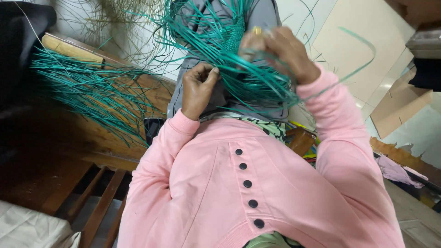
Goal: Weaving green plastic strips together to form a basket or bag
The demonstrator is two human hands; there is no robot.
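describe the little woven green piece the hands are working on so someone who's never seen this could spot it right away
Start at the pink sweater filling the lower frame and follow its sleeves up to the hands. Between the left hand and right hand sits the woven green patch. Unlike the loose green strips fanning out around it, its strands are tightly interlaced into a small dense mat.

Even soft indoor light, bright on pink sweater (pixel 257 183) and pale floor (pixel 349 41); left edge dark, underexposed; motion blur on right hand (pixel 280 50); wide-angle stretch at edges
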